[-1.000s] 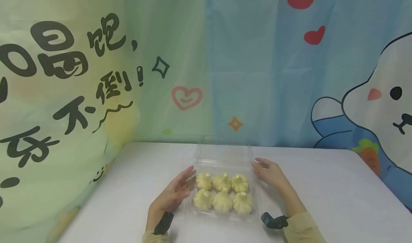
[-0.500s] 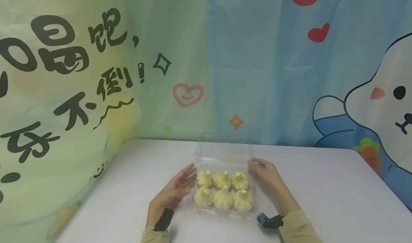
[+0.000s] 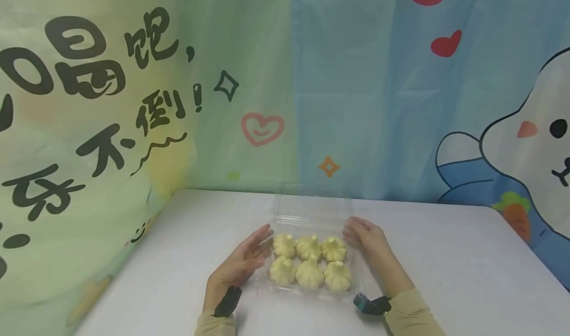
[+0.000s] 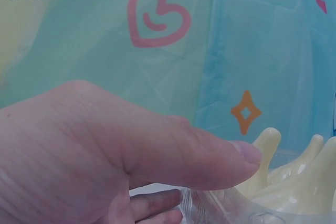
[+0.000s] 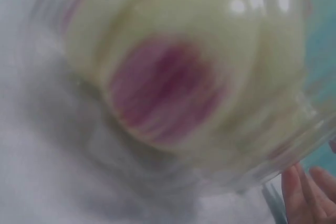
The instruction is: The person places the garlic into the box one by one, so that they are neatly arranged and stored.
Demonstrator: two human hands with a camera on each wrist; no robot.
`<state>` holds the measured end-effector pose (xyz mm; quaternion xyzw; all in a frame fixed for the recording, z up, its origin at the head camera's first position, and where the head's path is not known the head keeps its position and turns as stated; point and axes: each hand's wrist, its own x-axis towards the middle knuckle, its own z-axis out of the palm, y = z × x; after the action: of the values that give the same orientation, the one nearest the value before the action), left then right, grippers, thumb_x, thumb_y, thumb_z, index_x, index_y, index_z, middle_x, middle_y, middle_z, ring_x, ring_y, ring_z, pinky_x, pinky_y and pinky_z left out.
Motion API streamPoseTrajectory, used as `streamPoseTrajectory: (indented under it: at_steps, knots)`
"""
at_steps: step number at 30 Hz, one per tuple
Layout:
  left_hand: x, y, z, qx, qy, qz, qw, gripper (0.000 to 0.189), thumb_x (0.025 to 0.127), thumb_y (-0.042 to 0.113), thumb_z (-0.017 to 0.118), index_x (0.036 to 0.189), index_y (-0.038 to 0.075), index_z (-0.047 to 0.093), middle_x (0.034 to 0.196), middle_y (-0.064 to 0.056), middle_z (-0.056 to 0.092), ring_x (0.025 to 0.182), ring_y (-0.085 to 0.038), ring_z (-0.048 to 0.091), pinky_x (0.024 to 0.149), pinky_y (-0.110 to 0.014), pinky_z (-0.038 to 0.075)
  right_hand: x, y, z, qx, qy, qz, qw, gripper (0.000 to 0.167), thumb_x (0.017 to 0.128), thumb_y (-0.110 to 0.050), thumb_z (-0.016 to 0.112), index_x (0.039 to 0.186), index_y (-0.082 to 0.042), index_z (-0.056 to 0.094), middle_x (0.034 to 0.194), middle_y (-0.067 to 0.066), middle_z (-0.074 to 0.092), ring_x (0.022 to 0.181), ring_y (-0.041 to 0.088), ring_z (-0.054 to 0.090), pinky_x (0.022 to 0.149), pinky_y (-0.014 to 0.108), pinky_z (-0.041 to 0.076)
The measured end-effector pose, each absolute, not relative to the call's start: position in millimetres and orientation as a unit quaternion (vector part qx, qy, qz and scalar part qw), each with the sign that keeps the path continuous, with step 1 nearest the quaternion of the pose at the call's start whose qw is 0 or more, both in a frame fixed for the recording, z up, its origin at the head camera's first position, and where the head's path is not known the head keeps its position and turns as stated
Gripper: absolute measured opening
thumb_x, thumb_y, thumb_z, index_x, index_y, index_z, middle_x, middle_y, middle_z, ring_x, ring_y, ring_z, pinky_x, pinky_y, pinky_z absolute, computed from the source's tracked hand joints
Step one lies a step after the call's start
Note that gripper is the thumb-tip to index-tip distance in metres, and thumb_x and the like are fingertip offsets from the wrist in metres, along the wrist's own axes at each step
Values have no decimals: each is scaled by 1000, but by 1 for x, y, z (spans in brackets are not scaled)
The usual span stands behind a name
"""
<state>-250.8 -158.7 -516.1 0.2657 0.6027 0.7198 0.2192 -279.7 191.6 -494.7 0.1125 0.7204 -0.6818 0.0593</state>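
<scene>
A clear plastic clamshell box [image 3: 311, 296] lies on the table with its lid [image 3: 313, 207] folded open toward the back. Inside sit several pale garlic bulbs [image 3: 309, 274] in two rows, stems up; a purple base patch [image 5: 168, 90] shows through the wall in the right wrist view. My left hand [image 3: 238, 262] is at the box's left side, thumb extended near the rim and fingers relaxed along the outside. At the back right corner, near the lid hinge, the fingers of my right hand [image 3: 367, 237] touch the side; their tips are partly hidden.
The white table [image 3: 445, 266] extends to both sides. A printed curtain [image 3: 338, 88] hangs right behind its back edge, close to the lid. Dark wrist cameras [image 3: 373, 305] sit on both wrists.
My right hand has moved slightly left, from beside the box to against its back right side. The left hand and garlic stay about where they were; the head view has tilted a little.
</scene>
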Motion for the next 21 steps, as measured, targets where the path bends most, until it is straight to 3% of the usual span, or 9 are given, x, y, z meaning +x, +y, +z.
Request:
streamPoseTrajectory:
  at_steps: [7, 10, 12, 15, 18, 21]
  knots:
    - [-251, -159, -517, 273, 601, 720, 213, 84, 86, -1, 57, 153, 11, 8, 160, -19, 2, 146, -39, 8, 120, -42, 17, -281, 192, -496, 102, 737, -665, 60, 68, 93, -38, 57, 148, -8, 31, 139, 19, 50, 114, 17, 62, 95, 28, 53]
    - [-251, -160, -517, 277, 597, 723, 210, 84, 86, -1, 57, 153, 9, 8, 159, -20, 2, 146, -40, 9, 120, -42, 18, -281, 193, -495, 94, 755, -647, 54, 70, 93, -42, 56, 149, -11, 30, 139, 18, 51, 117, 20, 61, 104, 36, 47]
    - [-250, -159, -517, 281, 593, 726, 207, 84, 86, -1, 58, 153, 8, 8, 159, -22, 2, 145, -41, 8, 120, -42, 18, -281, 193, -494, 82, 754, -649, 53, 70, 94, -41, 55, 150, -10, 27, 141, 19, 49, 114, 16, 62, 109, 40, 42]
    - [-249, -159, -516, 281, 588, 730, 205, 84, 86, -2, 58, 153, 7, 8, 158, -23, 1, 145, -42, 8, 120, -42, 18, -280, 196, -491, 59, 744, -663, 53, 69, 95, -34, 56, 151, -9, 24, 145, 20, 43, 103, 3, 64, 107, 29, 44]
    - [-249, -159, -516, 280, 587, 732, 204, 84, 86, -4, 57, 152, 4, 6, 158, -24, 1, 145, -42, 8, 120, -42, 17, -280, 198, -488, 33, 737, -674, 50, 65, 96, -25, 55, 151, -9, 23, 148, 19, 39, 91, -10, 60, 94, 12, 47]
    - [-249, -158, -516, 281, 587, 732, 203, 84, 86, -5, 57, 152, 2, 5, 158, -24, 2, 145, -42, 8, 120, -44, 17, -279, 199, -486, 22, 747, -663, 44, 66, 94, -23, 59, 151, -12, 26, 150, 15, 38, 96, -12, 57, 84, 4, 45]
